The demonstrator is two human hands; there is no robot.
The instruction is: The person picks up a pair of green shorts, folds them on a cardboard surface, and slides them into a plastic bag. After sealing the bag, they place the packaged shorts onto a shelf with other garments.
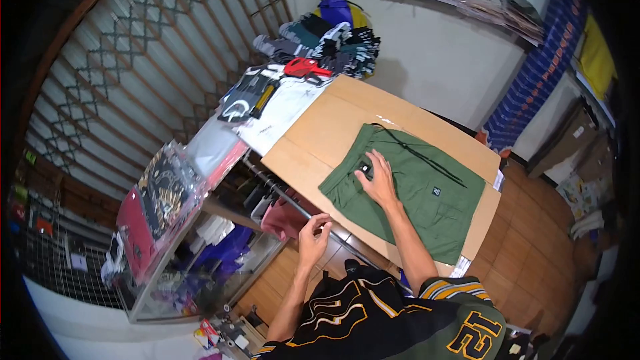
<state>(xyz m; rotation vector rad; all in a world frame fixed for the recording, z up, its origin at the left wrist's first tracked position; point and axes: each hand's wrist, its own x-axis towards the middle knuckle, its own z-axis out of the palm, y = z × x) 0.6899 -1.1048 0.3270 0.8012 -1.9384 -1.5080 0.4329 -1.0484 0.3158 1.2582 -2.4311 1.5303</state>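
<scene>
Dark green shorts [427, 193] with a black drawstring [417, 153] lie spread on a flat sheet of cardboard [313, 120]. A small black label with a white mark [436, 192] sits on one leg. My right hand [380, 183] rests over the waistband side, its thumb and fingers apart around a small black tag [365, 168]. My left hand [315, 237] is raised off the near edge of the cardboard, beside a metal rail [293, 205]. Its fingers curl toward the thumb; anything between them is too small to make out.
A red tagging gun or similar tool [305, 67] and packaged clothes [250, 97] lie at the table's far left end. Behind stands a pile of socks [333, 43]. At left, a glass case [180, 273] holds wrapped garments. A blue patterned roll [533, 60] leans at right.
</scene>
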